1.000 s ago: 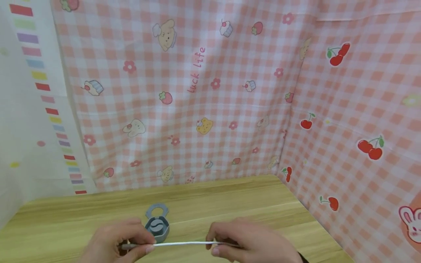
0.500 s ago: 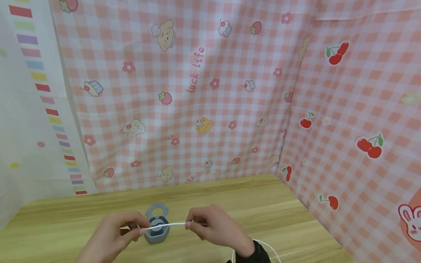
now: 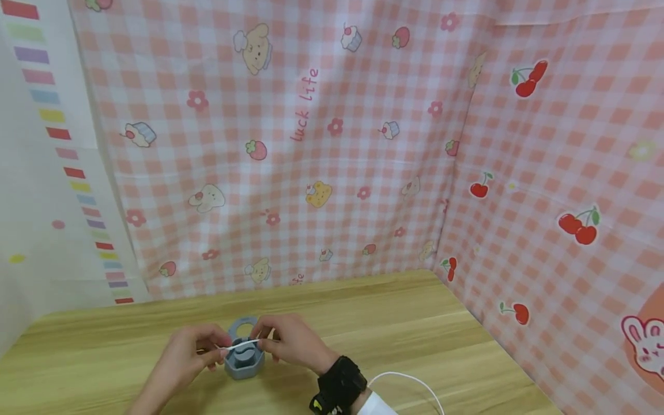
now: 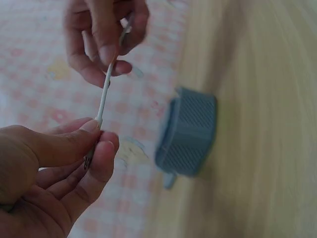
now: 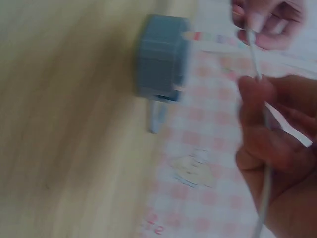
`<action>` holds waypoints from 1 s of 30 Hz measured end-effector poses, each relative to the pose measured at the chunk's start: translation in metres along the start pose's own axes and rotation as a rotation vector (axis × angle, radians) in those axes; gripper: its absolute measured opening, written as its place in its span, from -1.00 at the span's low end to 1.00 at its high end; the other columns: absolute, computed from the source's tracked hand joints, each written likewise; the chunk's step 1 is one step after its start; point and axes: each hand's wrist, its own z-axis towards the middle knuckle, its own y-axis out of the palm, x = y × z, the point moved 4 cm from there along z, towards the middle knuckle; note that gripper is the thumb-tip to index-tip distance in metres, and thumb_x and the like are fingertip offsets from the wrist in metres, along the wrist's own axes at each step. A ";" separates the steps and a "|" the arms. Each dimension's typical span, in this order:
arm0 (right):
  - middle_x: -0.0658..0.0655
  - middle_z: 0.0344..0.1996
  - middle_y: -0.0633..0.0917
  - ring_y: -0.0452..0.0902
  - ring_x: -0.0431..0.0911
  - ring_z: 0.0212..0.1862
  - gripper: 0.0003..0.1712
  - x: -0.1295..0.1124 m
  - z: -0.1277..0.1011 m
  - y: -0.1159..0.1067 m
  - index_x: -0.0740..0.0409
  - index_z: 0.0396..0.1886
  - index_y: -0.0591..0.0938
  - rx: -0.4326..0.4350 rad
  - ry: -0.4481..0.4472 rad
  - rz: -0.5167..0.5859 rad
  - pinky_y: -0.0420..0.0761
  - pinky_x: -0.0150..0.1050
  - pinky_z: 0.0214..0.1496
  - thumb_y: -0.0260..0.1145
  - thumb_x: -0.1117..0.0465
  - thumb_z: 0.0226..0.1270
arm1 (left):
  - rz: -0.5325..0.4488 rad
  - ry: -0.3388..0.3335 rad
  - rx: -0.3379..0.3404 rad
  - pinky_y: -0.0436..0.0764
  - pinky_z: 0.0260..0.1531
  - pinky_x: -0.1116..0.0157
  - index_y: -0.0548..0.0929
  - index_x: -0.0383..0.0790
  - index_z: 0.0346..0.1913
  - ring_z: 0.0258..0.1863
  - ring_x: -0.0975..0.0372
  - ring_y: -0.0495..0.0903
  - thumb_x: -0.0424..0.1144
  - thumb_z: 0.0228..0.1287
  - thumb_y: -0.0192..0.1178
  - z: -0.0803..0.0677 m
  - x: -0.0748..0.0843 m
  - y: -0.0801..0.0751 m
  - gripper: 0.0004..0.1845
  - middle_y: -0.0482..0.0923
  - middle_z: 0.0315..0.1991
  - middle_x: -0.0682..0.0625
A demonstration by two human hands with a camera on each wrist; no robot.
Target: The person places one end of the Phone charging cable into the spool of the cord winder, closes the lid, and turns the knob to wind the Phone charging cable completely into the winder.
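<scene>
A white cable (image 3: 242, 344) is stretched between both hands, over the opening of a grey hexagonal case (image 3: 244, 372). The case stands on the table with its ring-shaped lid (image 3: 240, 326) folded back; inside is a round post split by an S-shaped groove. My left hand (image 3: 184, 351) pinches the cable between thumb and fingers, and a thin metal-looking tip (image 4: 88, 161) pokes out below those fingers. A short span away, my right hand (image 3: 293, 341) pinches the same cable. From there the cable runs down past the palm in the right wrist view.
A loop of the white cable (image 3: 410, 377) lies on the wooden table (image 3: 394, 323) to the right of the right wrist, which wears a black strapped device (image 3: 339, 385). Pink checked cloth (image 3: 290, 190) hangs behind the table and along its right side.
Both hands have moved forward over the grey case and closer together, shortening the span of cable between them. The cable loop at right has come into view.
</scene>
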 end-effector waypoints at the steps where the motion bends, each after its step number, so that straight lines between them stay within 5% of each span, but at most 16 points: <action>1: -0.01 -0.38 0.72 0.46 -0.41 -0.55 -0.88 0.002 0.005 0.004 0.07 -0.18 0.67 0.013 -0.004 -0.046 0.47 -0.54 -0.49 0.27 0.26 0.34 | 0.012 -0.007 0.010 0.62 -0.54 0.35 0.66 -0.28 -0.31 -0.54 0.33 0.61 -0.45 0.14 0.30 0.001 -0.004 0.001 -0.93 0.69 -0.40 -0.11; 7: -0.18 -0.44 0.67 0.44 -0.47 -0.37 -0.95 0.007 0.023 0.018 -0.04 -0.35 0.72 0.058 -0.001 -0.283 0.40 -0.61 -0.32 0.36 0.22 0.25 | 0.127 0.004 0.052 0.57 -0.48 0.46 0.68 -0.18 -0.42 -0.53 0.44 0.59 -0.48 0.07 0.33 0.007 -0.025 0.004 -0.88 0.69 -0.47 0.02; 22: -0.22 -0.42 0.66 0.49 -0.45 -0.36 -0.94 0.008 0.030 0.036 -0.15 -0.41 0.73 0.169 -0.109 -0.535 0.33 -0.66 -0.39 0.45 0.15 0.13 | 0.259 -0.034 0.123 0.50 -0.51 0.48 0.61 -0.05 -0.59 -0.53 0.48 0.54 -0.54 -0.05 0.32 0.006 -0.038 0.009 -0.73 0.67 -0.50 0.09; 30: -0.19 -0.44 0.59 0.39 -0.45 -0.43 -0.92 0.008 0.028 0.039 -0.14 -0.41 0.74 0.101 -0.081 -0.535 0.28 -0.65 -0.45 0.45 0.19 0.12 | 0.298 0.015 0.097 0.48 -0.53 0.50 0.60 -0.09 -0.61 -0.56 0.49 0.52 -0.54 -0.08 0.37 0.005 -0.040 0.016 -0.73 0.66 -0.57 0.14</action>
